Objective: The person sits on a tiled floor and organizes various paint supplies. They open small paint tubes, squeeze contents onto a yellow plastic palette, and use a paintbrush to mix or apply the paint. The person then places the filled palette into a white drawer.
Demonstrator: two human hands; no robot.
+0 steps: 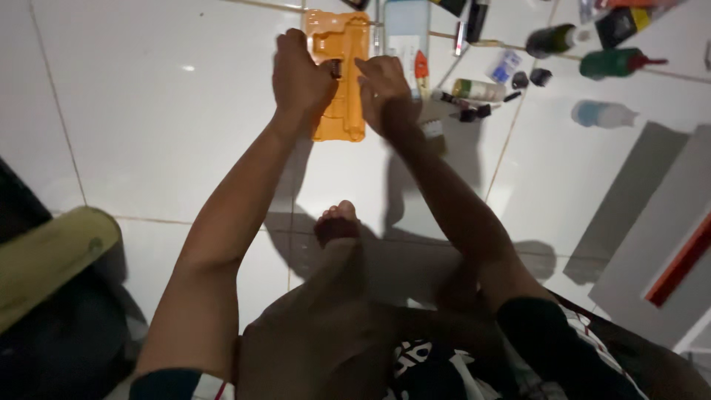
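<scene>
Both hands close on an orange plastic tray (339, 81) on the white tiled floor (148, 111): the left hand (300, 74) curls over its left edge, the right hand (385, 85) pinches a small dark piece (335, 69) at its middle. The tray's long axis runs straight away from the person, beside scattered bottles (585, 52).

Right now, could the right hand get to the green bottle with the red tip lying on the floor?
Probably yes. The right hand rests by the orange tray, and the green bottle lies off to its right. Only small bottles and caps lie between, low on the tiled floor, so it could pass over them.
</scene>
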